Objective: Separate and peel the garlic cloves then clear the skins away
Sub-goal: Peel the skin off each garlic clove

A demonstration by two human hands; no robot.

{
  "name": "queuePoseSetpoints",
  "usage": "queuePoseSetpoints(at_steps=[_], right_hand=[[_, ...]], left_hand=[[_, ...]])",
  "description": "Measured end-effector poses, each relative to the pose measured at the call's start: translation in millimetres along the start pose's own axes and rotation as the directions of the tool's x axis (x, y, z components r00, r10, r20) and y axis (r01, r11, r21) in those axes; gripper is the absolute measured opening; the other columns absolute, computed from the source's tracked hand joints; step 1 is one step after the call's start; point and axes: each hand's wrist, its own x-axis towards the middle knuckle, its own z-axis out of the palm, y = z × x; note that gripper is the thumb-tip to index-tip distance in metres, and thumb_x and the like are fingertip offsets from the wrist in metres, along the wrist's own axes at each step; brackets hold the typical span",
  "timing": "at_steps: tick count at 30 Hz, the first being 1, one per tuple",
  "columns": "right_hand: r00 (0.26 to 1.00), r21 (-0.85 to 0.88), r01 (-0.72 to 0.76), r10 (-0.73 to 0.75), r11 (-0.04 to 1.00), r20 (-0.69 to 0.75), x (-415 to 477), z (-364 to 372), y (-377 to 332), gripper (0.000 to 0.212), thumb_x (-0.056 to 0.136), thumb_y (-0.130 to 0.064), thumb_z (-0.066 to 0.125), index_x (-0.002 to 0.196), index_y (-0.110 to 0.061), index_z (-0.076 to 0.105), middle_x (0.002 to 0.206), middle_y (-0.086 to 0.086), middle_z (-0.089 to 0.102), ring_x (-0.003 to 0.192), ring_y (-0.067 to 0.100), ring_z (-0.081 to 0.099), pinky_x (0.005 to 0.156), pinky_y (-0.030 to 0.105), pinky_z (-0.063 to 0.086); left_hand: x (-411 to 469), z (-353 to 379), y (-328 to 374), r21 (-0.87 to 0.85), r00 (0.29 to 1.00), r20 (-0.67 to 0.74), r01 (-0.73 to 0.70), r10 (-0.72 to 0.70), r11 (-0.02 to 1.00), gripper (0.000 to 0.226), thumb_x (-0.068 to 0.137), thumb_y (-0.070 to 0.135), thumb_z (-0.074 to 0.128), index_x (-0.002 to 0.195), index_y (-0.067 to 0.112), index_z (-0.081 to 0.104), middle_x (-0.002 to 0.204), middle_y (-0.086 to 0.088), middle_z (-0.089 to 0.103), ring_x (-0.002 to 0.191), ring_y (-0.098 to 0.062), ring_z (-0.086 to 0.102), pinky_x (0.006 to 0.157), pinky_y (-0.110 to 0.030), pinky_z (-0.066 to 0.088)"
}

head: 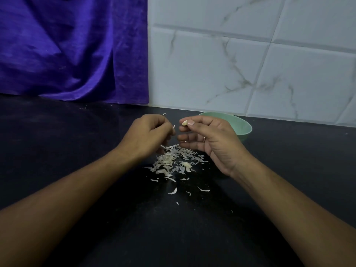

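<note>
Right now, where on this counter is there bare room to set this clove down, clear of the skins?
Bare counter lies left of the left hand, up to the purple cloth, and right of the green bowl along the tiled wall. Crowded: the skin pile under both hands, flecks nearer you.

The right hand hides much of the green bowl, contents out of sight

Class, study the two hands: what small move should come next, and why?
Probably the right hand drops its garlic clove into the green bowl just behind it: the clove looks bare, and the left hand holds a skin scrap apart from it.
</note>
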Motion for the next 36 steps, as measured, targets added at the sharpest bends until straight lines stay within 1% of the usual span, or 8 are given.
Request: queuePoseSetpoints(at_steps=[2, 5, 10, 14, 20, 27, 33, 36], right_hand=[[1.0, 0.025, -0.023, 0.023, 0.999, 0.001, 0.3, 0.3, 0.2, 0.015, 0.099, -0.009, 0.064, 0.108, -0.003, 0.074, 0.091, 0.01, 0.073, 0.08, 0.022, 0.072, 0.08, 0.039, 0.063], [0.999, 0.044, -0.038, 0.038, 0.998, -0.003, -0.3, 0.1, 0.7, 0.012, 0.095, -0.005, 0.067, 0.105, -0.002, 0.073, 0.09, 0.012, 0.073, 0.076, 0.021, 0.072, 0.077, 0.038, 0.064], [0.998, 0.03, -0.042, 0.043, 0.999, -0.043, 0.8, -0.9, 2.2, 0.014, 0.094, -0.002, 0.068, 0.107, 0.003, 0.071, 0.092, 0.015, 0.075, 0.072, 0.02, 0.072, 0.072, 0.035, 0.065], [0.999, 0.036, -0.039, 0.04, 0.999, -0.024, 1.0, -2.3, 0.5, 0.015, 0.092, -0.002, 0.07, 0.106, 0.001, 0.071, 0.094, 0.015, 0.077, 0.074, 0.02, 0.073, 0.073, 0.035, 0.064], [0.999, -0.039, -0.014, 0.013, 0.999, -0.039, 0.6, -2.4, 0.1, 0.012, 0.09, 0.0, 0.072, 0.102, 0.0, 0.071, 0.093, 0.016, 0.078, 0.073, 0.021, 0.073, 0.078, 0.039, 0.064], [0.995, -0.161, 0.092, -0.098, 0.983, -0.034, 0.5, -3.4, -0.6, 0.009, 0.09, 0.004, 0.072, 0.096, -0.002, 0.074, 0.087, 0.021, 0.075, 0.071, 0.022, 0.073, 0.072, 0.036, 0.064], [0.995, -0.127, 0.08, -0.086, 0.989, -0.042, 0.3, -1.6, 0.1, 0.009, 0.089, 0.002, 0.073, 0.098, 0.001, 0.074, 0.088, 0.018, 0.077, 0.072, 0.023, 0.074, 0.076, 0.039, 0.064], [0.995, -0.134, 0.081, -0.088, 0.988, -0.048, 0.1, -1.1, 1.4, 0.012, 0.086, 0.006, 0.075, 0.097, 0.003, 0.073, 0.083, 0.018, 0.076, 0.072, 0.023, 0.074, 0.076, 0.038, 0.064]], left_hand=[[-1.0, 0.9, 1.5, 0.015, 0.999, -0.004, -0.031, 0.031, 0.999, 0.032, 0.102, 0.02, 0.056, 0.075, 0.01, 0.07, 0.07, -0.008, 0.069, 0.065, -0.025, 0.068, 0.065, -0.052, 0.064], [-2.4, 0.8, 1.5, 0.1, 0.996, -0.004, -0.089, 0.09, 0.991, 0.041, 0.103, 0.034, 0.062, 0.071, 0.009, 0.065, 0.066, -0.006, 0.069, 0.065, -0.026, 0.071, 0.065, -0.045, 0.064], [1.7, 1.4, 0.2, -0.072, 1.0, 0.008, -0.025, 0.026, 0.997, 0.008, 0.095, 0.019, 0.074, 0.091, 0.012, 0.072, 0.083, -0.012, 0.074, 0.07, -0.019, 0.072, 0.062, -0.043, 0.063], [-0.9, 3.9, 1.5, -0.034, 0.996, 0.025, -0.089, 0.09, 0.995, 0.009, 0.093, 0.023, 0.077, 0.093, 0.014, 0.076, 0.081, -0.009, 0.076, 0.07, -0.015, 0.073, 0.059, -0.03, 0.059], [0.6, 1.5, 1.4, 0.007, 0.987, -0.005, -0.161, 0.161, 0.987, 0.005, 0.09, 0.022, 0.08, 0.089, 0.018, 0.077, 0.076, -0.006, 0.075, 0.072, -0.023, 0.074, 0.064, -0.042, 0.065], [1.9, 0.7, -0.1, -0.057, 0.992, 0.021, -0.124, 0.125, 0.991, 0.004, 0.093, 0.019, 0.077, 0.09, 0.016, 0.079, 0.078, -0.004, 0.076, 0.073, -0.017, 0.073, 0.07, -0.055, 0.064], [2.4, 0.9, -0.4, -0.095, 0.996, 0.015, -0.082, 0.083, 0.992, 0.006, 0.093, 0.015, 0.076, 0.087, 0.016, 0.078, 0.079, -0.008, 0.075, 0.073, -0.017, 0.073, 0.069, -0.055, 0.065], [2.6, 1.8, -0.9, -0.086, 0.998, 0.013, -0.061, 0.063, 0.994, 0.006, 0.093, 0.017, 0.076, 0.087, 0.015, 0.078, 0.078, -0.006, 0.075, 0.072, -0.015, 0.072, 0.066, -0.047, 0.065]])
